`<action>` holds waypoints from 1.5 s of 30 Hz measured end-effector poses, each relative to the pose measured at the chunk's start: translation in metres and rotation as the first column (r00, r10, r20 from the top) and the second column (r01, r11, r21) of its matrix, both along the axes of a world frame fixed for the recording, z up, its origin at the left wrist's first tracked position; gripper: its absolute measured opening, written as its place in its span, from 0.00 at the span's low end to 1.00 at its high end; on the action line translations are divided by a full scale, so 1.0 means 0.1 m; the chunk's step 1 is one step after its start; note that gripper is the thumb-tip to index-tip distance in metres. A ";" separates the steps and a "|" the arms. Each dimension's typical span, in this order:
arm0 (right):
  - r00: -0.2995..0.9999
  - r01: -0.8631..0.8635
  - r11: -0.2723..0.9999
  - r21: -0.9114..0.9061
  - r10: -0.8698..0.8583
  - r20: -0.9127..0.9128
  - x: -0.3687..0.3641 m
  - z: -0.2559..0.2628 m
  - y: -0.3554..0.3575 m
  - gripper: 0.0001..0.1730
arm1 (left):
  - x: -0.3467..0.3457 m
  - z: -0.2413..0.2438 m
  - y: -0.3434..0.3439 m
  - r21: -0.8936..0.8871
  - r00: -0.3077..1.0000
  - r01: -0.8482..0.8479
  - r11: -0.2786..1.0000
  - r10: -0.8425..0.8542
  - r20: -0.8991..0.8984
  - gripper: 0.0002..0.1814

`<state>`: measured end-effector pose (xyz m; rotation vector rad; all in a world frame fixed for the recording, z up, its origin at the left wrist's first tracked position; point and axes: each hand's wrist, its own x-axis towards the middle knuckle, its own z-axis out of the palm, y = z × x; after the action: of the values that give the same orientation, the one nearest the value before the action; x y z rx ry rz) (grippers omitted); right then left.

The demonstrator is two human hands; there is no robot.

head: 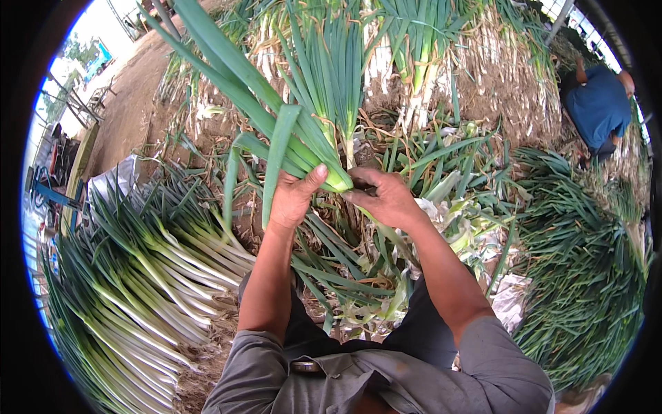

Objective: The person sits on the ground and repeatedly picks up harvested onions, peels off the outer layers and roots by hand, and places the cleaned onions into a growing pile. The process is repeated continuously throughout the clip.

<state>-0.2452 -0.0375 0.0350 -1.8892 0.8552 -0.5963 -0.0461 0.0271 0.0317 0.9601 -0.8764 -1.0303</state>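
Observation:
My left hand (296, 197) grips a large Welsh onion (305, 137) where its green leaves join the stalk, thumb on top. The leaves fan up and to the left, and one folded leaf hangs down past the wrist. Curled around the stalk's near end are the fingers of my right hand (384, 196). Whether they pinch a loose outer leaf is hidden. A pale green strip (385, 227) runs down from under the right hand; I cannot tell whether it belongs to the same onion. Peeled leaves and trimmings (357, 274) lie below both hands.
Onions with clean white stalks (150, 290) lie in a row at left. Tied, unpeeled bundles (496, 77) stand ahead with roots showing. Another heap of green leaves (579, 274) covers the right side. A person in blue (597, 106) bends over at far right.

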 end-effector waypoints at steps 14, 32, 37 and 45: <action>0.980 0.109 0.927 0.359 -0.160 0.116 -0.16 -0.26 -0.20 0.11 | -0.07 -0.04 0.07 0.026 0.994 0.075 0.997 -0.076 0.072 0.21; 0.999 0.035 0.963 -0.267 -0.033 0.013 -0.10 -0.12 0.14 0.25 | 0.29 0.13 0.06 0.030 0.964 -0.266 0.964 0.267 -0.018 0.16; 0.998 0.030 0.949 -0.315 -0.009 0.068 0.16 -0.27 0.12 0.17 | 0.21 0.10 0.04 0.017 0.976 -0.213 0.977 0.214 -0.038 0.17; 0.982 0.015 0.970 -0.241 0.031 0.189 0.23 -0.34 0.20 0.14 | 0.23 0.15 0.03 0.001 0.974 -0.228 0.974 0.228 0.006 0.13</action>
<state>-0.2224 -0.0174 0.0013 -2.0113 0.6731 -0.8956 -0.0232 0.0301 0.0464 1.0396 -0.7502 -0.8314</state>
